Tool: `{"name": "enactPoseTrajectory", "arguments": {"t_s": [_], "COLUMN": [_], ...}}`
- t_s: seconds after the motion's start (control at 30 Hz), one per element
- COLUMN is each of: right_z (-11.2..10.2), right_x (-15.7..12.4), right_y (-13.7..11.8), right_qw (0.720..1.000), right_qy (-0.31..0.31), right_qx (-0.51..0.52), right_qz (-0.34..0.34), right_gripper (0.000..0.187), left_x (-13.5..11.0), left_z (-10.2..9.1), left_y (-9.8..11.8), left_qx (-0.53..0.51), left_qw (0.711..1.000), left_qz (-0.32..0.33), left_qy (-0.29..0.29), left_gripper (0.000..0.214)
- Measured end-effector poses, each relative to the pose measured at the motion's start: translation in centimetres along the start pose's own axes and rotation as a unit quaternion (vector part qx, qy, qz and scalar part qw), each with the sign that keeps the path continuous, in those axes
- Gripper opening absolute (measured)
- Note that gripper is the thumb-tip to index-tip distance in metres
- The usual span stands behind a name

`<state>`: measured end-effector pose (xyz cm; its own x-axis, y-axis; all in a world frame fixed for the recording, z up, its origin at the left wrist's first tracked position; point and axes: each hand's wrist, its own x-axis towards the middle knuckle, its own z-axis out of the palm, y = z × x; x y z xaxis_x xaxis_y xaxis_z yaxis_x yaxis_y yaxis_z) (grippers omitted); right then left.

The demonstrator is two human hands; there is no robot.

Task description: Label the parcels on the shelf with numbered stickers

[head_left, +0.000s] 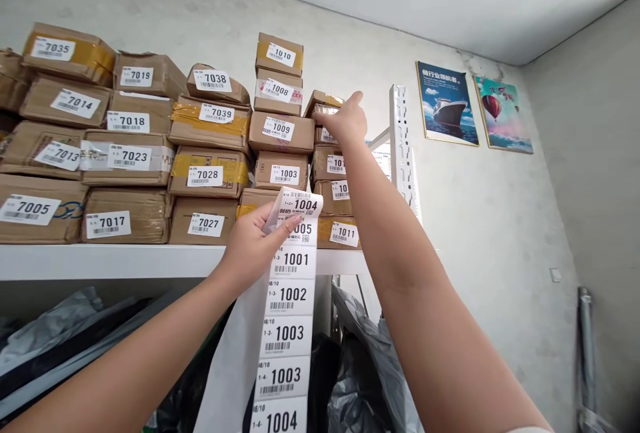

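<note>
My left hand [257,239] is closed on a long strip of white number labels [287,333], its thumb pressed over the front near the top. The strip hangs down below the hand, printed with numbers such as 1004, 1001 and 1002, with pale backing paper beside it. My right hand [345,119] is raised at the top of the rightmost stack, its fingers spread. It is against or just in front of a small cardboard box [325,98] and partly covers the box labels there. Whether the fingertips touch the box is hard to tell.
Labelled cardboard boxes [127,156] stand in stacks on a white shelf [125,263]. A perforated metal upright [400,146] rises at the shelf's right end. Grey and black plastic bags [350,379] fill the space below. Two posters [449,103] hang on the wall.
</note>
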<state>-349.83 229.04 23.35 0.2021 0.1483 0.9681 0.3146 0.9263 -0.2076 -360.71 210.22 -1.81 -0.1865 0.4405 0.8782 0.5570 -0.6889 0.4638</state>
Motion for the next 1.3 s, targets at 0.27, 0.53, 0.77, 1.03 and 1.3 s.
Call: {"name": "enactPoseTrajectory", "arguments": {"t_s": [0.27, 0.53, 0.77, 1.03, 1.3], "right_z": [-1.8, -4.7, -5.3, -3.4, -2.0], "right_x": [-1.7, -2.2, -2.7, -3.0, -2.4], "right_y": [-1.0, -0.9, -1.4, -2.4, -2.2], "right_qw": [0.996, 0.982, 0.977, 0.988, 0.99], "right_qy": [-0.025, -0.123, -0.148, -0.079, -0.066], "right_qx": [0.01, 0.055, 0.058, 0.01, 0.003], "right_qz": [0.081, 0.132, 0.146, 0.129, 0.124], "right_gripper": [0.085, 0.081, 0.085, 0.076, 0.074], "left_x": [-0.5, -0.8, -1.1, -1.0, -1.1], "left_z": [-1.3, -1.9, -1.4, -1.2, -1.3], "left_y": [-0.3, -1.0, -1.1, -0.3, -0.2], "left_qx": [0.03, 0.02, -0.006, 0.007, 0.015], "left_qw": [0.999, 0.999, 0.999, 0.999, 0.999], "left_qz": [0.0, -0.03, -0.042, -0.023, -0.026], "left_qy": [0.015, 0.025, 0.016, 0.021, 0.017], "left_gripper": [0.033, 0.033, 0.036, 0.032, 0.031]}}
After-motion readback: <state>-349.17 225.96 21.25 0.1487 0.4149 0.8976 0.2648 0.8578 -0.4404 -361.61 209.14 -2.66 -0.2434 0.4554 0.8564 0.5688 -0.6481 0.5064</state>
